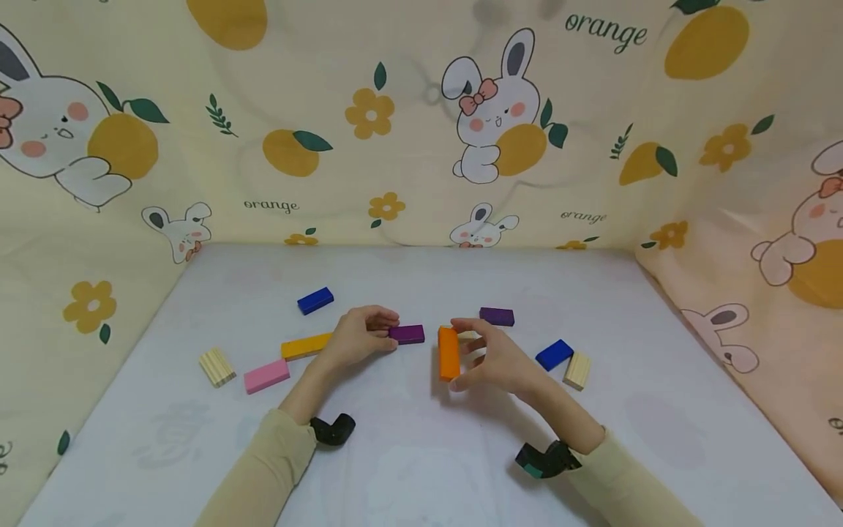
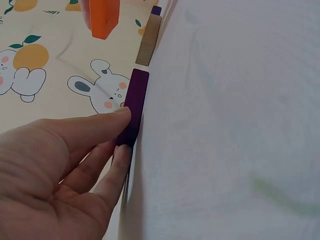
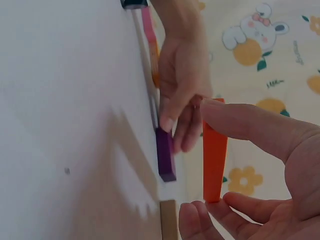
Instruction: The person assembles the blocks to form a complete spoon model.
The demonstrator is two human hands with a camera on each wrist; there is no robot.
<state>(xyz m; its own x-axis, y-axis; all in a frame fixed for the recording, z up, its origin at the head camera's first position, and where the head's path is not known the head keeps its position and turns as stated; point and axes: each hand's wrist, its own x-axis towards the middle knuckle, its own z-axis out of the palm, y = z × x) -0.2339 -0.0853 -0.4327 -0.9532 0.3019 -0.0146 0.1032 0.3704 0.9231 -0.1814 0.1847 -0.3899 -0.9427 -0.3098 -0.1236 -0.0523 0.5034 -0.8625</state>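
My left hand (image 1: 358,338) pinches one end of a purple block (image 1: 407,334) lying on the table; in the left wrist view the thumb and fingers grip the purple block (image 2: 135,102). Between thumb and fingers, my right hand (image 1: 497,362) holds an orange block (image 1: 449,354) by its two ends, above the table. The right wrist view shows this orange block (image 3: 214,155) clear of the surface, with the purple block (image 3: 166,155) beyond it. A wooden block (image 1: 467,335) lies partly hidden behind the right fingers.
At left are a blue block (image 1: 315,301), a yellow-orange block (image 1: 305,346), a pink block (image 1: 266,376) and wooden pieces (image 1: 216,367). Right of the hands lie a dark purple block (image 1: 497,316), a blue block (image 1: 554,355) and a wooden block (image 1: 577,370). Patterned cloth (image 1: 408,146) stands behind.
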